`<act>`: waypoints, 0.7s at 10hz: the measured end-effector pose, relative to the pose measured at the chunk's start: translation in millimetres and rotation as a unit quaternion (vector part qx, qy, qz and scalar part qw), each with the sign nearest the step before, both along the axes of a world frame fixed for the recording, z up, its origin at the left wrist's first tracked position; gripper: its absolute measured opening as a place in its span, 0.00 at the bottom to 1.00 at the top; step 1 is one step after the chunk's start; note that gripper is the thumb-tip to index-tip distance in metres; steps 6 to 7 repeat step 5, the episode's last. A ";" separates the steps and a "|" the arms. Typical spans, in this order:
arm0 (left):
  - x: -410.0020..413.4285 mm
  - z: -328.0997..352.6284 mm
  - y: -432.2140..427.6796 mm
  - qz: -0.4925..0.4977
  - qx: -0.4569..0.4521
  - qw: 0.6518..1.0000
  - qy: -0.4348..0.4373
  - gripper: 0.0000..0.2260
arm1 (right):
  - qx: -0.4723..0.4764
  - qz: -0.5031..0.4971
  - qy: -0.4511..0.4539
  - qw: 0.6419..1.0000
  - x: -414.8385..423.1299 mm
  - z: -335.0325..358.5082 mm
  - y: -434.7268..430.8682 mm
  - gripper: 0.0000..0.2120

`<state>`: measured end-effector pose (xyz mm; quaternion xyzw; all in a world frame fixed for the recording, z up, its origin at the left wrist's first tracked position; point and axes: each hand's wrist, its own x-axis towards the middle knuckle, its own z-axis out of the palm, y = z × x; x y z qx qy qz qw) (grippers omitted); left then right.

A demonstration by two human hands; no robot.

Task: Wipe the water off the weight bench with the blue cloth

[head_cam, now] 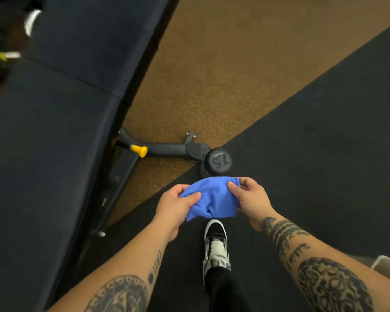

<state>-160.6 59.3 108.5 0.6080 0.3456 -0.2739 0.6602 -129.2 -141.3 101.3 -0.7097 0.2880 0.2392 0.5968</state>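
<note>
The blue cloth [209, 199] is bunched and held in the air just on the near side of the dumbbell [217, 162], whose round end, marked 75, faces up; the cloth's far edge overlaps the dumbbell's near rim in the view, though whether they touch cannot be told. The left hand [178, 206] grips the cloth's left side, thumb lying across the top of the fabric and fingers curled beneath it; the right hand [250, 199] pinches the cloth's upper right corner between thumb and curled fingers; the rest of the fabric sags in folds between the two hands. Both forearms are bare and tattooed. The weight bench [54, 131] lies well to the left of the dumbbell, its dark padded surface running from near to far with a seam across it; the cloth is apart from the pad. Just left of the dumbbell the bench's dark metal foot [167, 149] rests on the brown floor [234, 64]; further left a yellow knob [140, 150] sticks out beside the pad's edge. The dumbbell stands at the border of the brown floor and the black mat [324, 131]; on the mat, nearer than the dumbbell and below the cloth, is a black-and-white shoe [215, 246].
</note>
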 end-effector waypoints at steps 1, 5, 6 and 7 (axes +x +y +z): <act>54.4 -41.1 -35.4 0.021 0.044 0.999 0.014 0.07 | -0.064 -0.008 -0.009 0.998 48.2 -48.9 -22.2 0.09; 147.4 -115.5 -93.5 0.051 0.125 0.990 0.041 0.27 | -0.210 0.118 0.049 0.969 138.3 -119.5 -53.9 0.40; 147.4 -115.5 -93.5 0.051 0.125 0.990 0.041 0.27 | -0.210 0.118 0.049 0.969 138.3 -119.5 -53.9 0.40; 147.4 -115.5 -93.5 0.051 0.125 0.990 0.041 0.27 | -0.210 0.118 0.049 0.969 138.3 -119.5 -53.9 0.40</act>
